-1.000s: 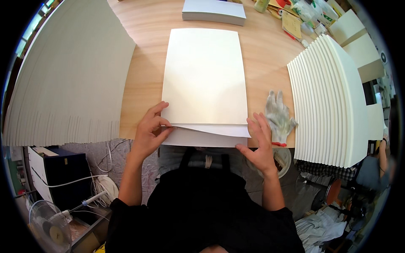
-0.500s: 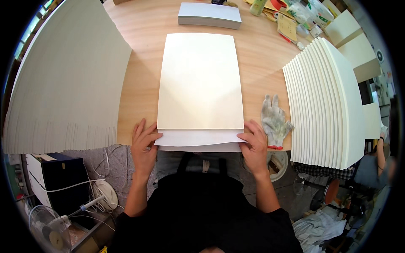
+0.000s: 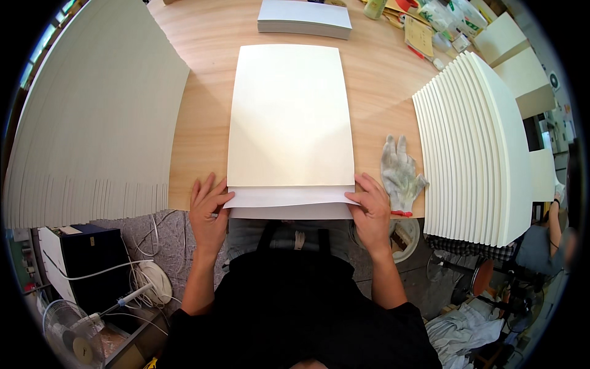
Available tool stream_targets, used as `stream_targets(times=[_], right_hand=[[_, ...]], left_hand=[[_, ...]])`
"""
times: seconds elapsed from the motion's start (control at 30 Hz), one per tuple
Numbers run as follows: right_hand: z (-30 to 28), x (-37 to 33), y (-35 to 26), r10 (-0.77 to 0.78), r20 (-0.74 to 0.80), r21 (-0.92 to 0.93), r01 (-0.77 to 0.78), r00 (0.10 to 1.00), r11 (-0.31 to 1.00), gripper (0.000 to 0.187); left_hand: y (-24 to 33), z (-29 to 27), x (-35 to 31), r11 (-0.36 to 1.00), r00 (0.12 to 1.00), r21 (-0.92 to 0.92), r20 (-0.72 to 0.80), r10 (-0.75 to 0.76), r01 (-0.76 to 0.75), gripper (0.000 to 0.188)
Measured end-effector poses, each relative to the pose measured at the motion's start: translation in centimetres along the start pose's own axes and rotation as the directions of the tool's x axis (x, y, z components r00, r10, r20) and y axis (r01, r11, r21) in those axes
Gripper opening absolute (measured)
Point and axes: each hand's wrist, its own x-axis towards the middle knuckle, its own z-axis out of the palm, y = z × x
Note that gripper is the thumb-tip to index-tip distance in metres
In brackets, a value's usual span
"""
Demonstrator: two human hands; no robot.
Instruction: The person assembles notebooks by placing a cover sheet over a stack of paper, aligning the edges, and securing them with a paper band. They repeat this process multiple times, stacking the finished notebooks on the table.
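Note:
A cream-coloured board or cover sheet (image 3: pixel 291 117) lies in front of me on the wooden table. From under its near edge sticks out a white sheet of paper (image 3: pixel 289 197), its near edge slightly curved. My left hand (image 3: pixel 209 212) pinches the left corner of this sheet, fingers spread along the side. At the right corner my right hand (image 3: pixel 371 209) grips it the same way, thumb on top. Below the sheet, another pale layer (image 3: pixel 289 213) shows at the table edge. What lies under the cream board is mostly hidden.
A tall stack of pale sheets (image 3: pixel 98 117) rises at the left. On the right stand several thick cream blocks (image 3: pixel 467 154) in a pile, with a grey work glove (image 3: pixel 401 172) beside it. A white paper stack (image 3: pixel 304 21) lies at the far side. Another person's arm (image 3: pixel 554 224) shows at far right.
The near edge of the white sheet sits a little higher in the picture, most at its left corner. Both hands keep their hold at the corners.

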Motion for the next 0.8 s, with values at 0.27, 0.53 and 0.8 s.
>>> stream_targets(times=[0.27,0.53,0.8], right_hand=[[0.1,0.0,0.1,0.004,-0.003,0.001,-0.004,1.0,1.0,0.023],[0.1,-0.1,0.1,0.009,-0.008,0.002,-0.009,1.0,1.0,0.022],[0.1,-0.2,0.5,0.075,0.033,0.129,-0.079,0.997,0.989,0.036]], left_hand=[[0.1,0.0,0.1,1.0,1.0,-0.017,0.003,-0.009,0.009,0.024],[0.2,0.0,0.0,1.0,1.0,-0.01,0.004,-0.015,0.015,0.023],[2.0,-0.9,1.0,0.996,0.999,0.077,0.029,0.042,-0.044,0.047]])
